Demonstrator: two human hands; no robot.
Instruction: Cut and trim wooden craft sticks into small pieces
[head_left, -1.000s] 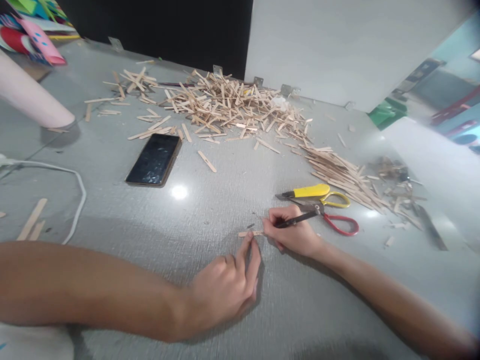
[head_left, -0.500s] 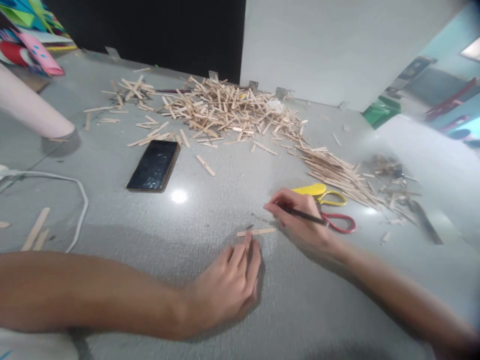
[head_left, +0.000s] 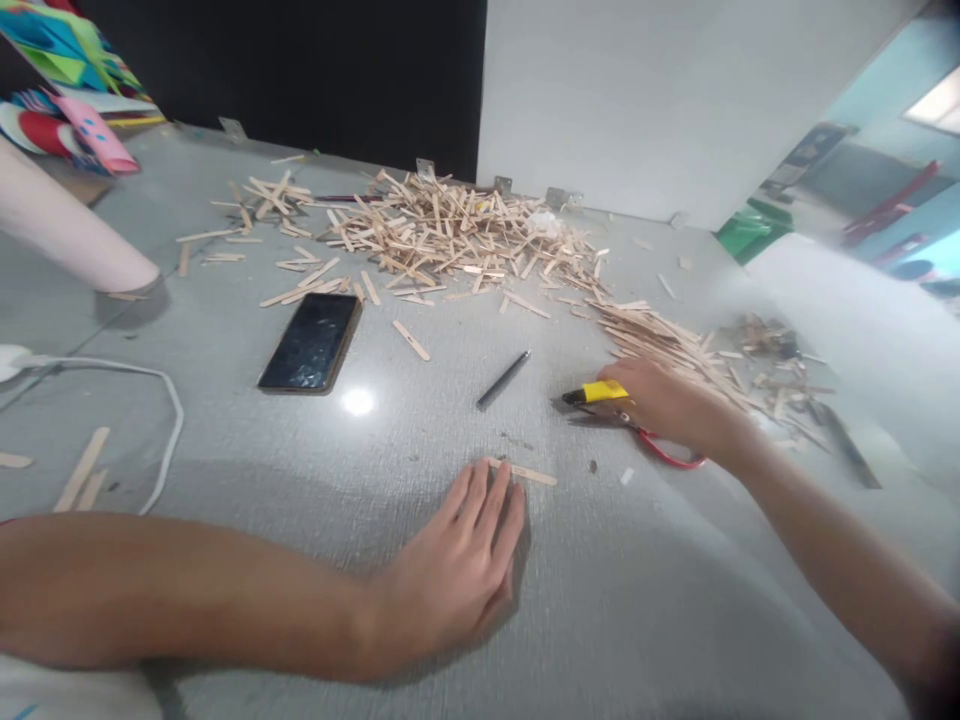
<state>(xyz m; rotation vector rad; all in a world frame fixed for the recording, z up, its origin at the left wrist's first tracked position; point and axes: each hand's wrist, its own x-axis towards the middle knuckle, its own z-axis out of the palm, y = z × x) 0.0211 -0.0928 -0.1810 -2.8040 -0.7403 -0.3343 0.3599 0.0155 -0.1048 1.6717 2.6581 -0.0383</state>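
Observation:
My left hand (head_left: 469, 550) lies on the grey table with fingers stretched out, its fingertips resting on a small wooden craft stick (head_left: 536, 476). Faint marks show on that stick. At the right, my right hand (head_left: 667, 405) is closed around a yellow cutter (head_left: 606, 391) with a black end. Under this hand lie scissors (head_left: 679, 462), their red handle loop showing and the other loop hidden. A dark pen (head_left: 504, 380) rests on the table between the hands, farther back.
A big heap of craft sticks (head_left: 457, 230) spreads along the back, with a neater row (head_left: 660, 335) at right. A phone (head_left: 311, 343) lies left of centre. A white cable (head_left: 169, 380) and a pale tube (head_left: 112, 255) are at the left. A metal blade (head_left: 851, 450) lies far right.
My right hand has put down the pen and moved right onto the yellow cutter. The craft stick has turned slightly, and more of my left fingers now lie along it.

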